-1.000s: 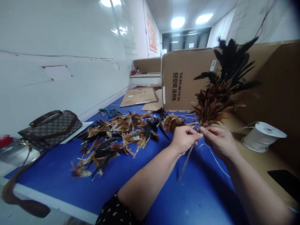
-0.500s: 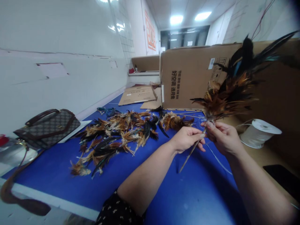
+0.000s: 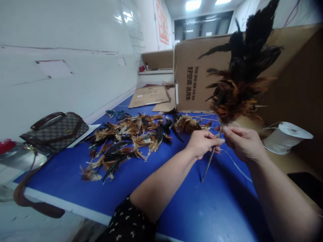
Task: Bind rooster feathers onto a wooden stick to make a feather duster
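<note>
A feather duster (image 3: 236,89), with black plumes above brown ones on a thin stick (image 3: 208,166), stands tilted over the blue table. My left hand (image 3: 204,143) is closed around the stick just below the feathers. With thumb and fingers pinched, my right hand (image 3: 241,141) grips the duster where the feathers meet the stick. Whether thread also lies between those fingers is hidden. A white string (image 3: 238,168) hangs beneath my hands and runs toward my right forearm. Loose brown and black feathers (image 3: 131,134) lie in bunches to the left of my hands.
On the right stands a spool of white string (image 3: 284,141), with a dark flat object (image 3: 306,186) nearer me. A big cardboard box (image 3: 196,70) rises behind the duster. Flat cardboard (image 3: 150,95) lies at the back. A handbag (image 3: 57,132) sits at the table's left edge.
The duster has turned and stands more upright, its black plumes swung up and leftward. Both hands stay closed at the feather base. The camera view has shifted slightly.
</note>
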A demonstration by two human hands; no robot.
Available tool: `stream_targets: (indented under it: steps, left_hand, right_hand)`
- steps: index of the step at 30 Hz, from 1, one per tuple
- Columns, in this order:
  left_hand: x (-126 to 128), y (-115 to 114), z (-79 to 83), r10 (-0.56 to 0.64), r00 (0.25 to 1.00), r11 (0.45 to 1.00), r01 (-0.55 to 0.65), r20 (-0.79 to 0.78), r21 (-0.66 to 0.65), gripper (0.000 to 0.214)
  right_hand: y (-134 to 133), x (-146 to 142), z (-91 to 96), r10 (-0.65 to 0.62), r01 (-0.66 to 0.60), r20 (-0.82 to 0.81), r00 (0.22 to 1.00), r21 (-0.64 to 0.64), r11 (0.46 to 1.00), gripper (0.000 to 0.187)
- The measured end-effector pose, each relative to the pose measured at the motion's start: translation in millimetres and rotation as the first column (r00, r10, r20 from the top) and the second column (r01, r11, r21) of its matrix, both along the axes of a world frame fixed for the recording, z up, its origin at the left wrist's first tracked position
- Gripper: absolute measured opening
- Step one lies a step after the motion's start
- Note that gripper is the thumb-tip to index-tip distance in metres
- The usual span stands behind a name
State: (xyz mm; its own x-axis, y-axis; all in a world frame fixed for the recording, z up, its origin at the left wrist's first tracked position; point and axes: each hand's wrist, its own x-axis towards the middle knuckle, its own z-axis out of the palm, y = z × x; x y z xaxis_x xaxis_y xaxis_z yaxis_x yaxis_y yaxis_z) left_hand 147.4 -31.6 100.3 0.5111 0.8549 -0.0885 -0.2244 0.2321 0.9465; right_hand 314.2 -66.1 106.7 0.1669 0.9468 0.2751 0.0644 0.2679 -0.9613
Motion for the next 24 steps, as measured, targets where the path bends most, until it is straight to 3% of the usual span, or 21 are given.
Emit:
stream_targets:
  steps: [2, 4, 8, 9, 10, 12, 13, 15, 17, 24]
  left_hand:
    - [3, 0, -3.6, 0.07, 0.997, 0.997, -0.069, -0.035, 0.041, 0.048]
    - [4, 1, -8.8, 0.183, 0.978, 0.971, -0.164, -0.101, 0.174, 0.04]
    - [0, 3, -12.9, 0.416, 0.897, 0.78, -0.269, -0.147, 0.565, 0.032]
    - [-2, 3, -11.1, 0.389, 0.91, 0.782, -0.245, -0.142, 0.572, 0.033]
    - [-4, 3, -8.3, 0.302, 0.943, 0.83, -0.186, -0.143, 0.526, 0.033]
    - [-10, 3, -1.1, -0.007, 0.993, 0.942, 0.047, -0.122, 0.331, 0.035]
    - [-13, 3, 2.4, -0.17, 0.981, 0.954, 0.187, -0.09, 0.237, 0.04]
    - [-17, 3, 7.2, -0.38, 0.925, 0.916, 0.379, -0.015, 0.131, 0.049]
    - [-18, 4, 8.5, -0.42, 0.907, 0.905, 0.416, 0.031, 0.09, 0.057]
    - [-14, 5, 7.4, -0.238, 0.97, 0.969, 0.241, 0.051, -0.058, 0.06]
  right_hand:
    - [1, 0, -0.9, -0.023, 0.023, 0.026, 0.999, 0.012, 1.0, 0.05]
    - [2, -1, -3.0, -0.065, 0.063, 0.085, 0.994, 0.023, 0.998, 0.049]
    - [2, -3, -5.5, -0.151, 0.148, 0.14, 0.979, 0.029, 0.989, 0.047]
    - [1, -4, -4.5, -0.15, 0.148, 0.121, 0.981, 0.027, 0.989, 0.047]
    - [0, -4, -2.7, -0.135, 0.133, 0.092, 0.987, 0.027, 0.991, 0.048]
    - [-3, -3, 2.4, -0.084, 0.083, 0.018, 0.996, 0.031, 0.996, 0.052]
    - [-4, -2, 5.1, -0.055, 0.056, -0.021, 0.998, 0.025, 0.998, 0.054]
    - [-5, -2, 9.7, -0.023, 0.023, -0.076, 0.997, 0.001, 1.0, 0.057]
    - [-6, -2, 12.0, -0.006, 0.006, -0.098, 0.995, -0.001, 1.0, 0.057]
    - [-2, -3, 7.4, 0.003, -0.001, -0.07, 0.998, 0.021, 1.0, 0.05]
